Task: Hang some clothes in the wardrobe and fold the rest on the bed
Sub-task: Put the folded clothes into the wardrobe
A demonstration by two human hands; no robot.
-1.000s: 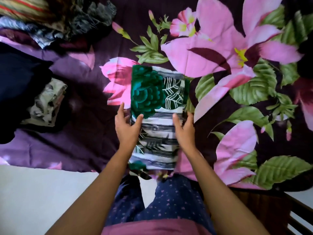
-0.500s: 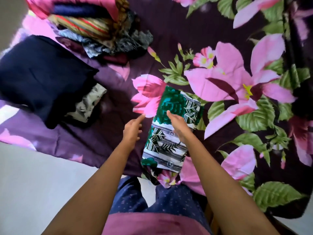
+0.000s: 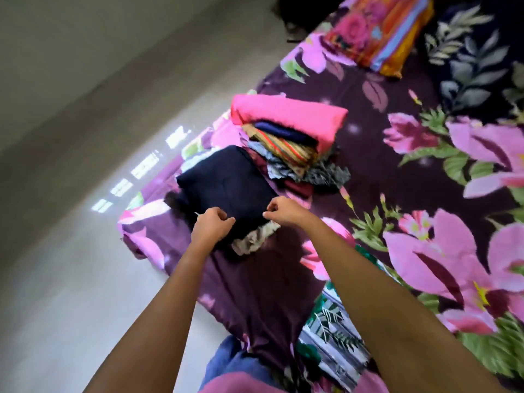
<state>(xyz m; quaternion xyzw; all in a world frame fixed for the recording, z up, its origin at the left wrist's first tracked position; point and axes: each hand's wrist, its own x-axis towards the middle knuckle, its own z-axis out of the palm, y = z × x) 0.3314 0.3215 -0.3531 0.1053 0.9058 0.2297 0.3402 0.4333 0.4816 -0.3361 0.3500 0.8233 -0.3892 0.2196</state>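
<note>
A dark navy garment (image 3: 226,185) lies on the bed's left side over a crumpled grey-beige cloth (image 3: 255,239). My left hand (image 3: 211,226) grips the navy garment's near edge with curled fingers. My right hand (image 3: 283,211) pinches the same edge a little to the right. The folded green-and-white leaf-print cloth (image 3: 331,321) lies near the bed's front edge, partly under my right forearm. A pile of clothes (image 3: 292,143) with a pink piece on top sits behind the navy garment.
The bed (image 3: 397,194) carries a purple sheet with big pink flowers. A bright striped pillow (image 3: 380,35) lies at the far end. Pale floor (image 3: 71,251) runs along the left of the bed.
Both hands have left the leaf-print cloth and moved left to the navy garment, taking hold of its near edge. My view has swung left and up the bed.
</note>
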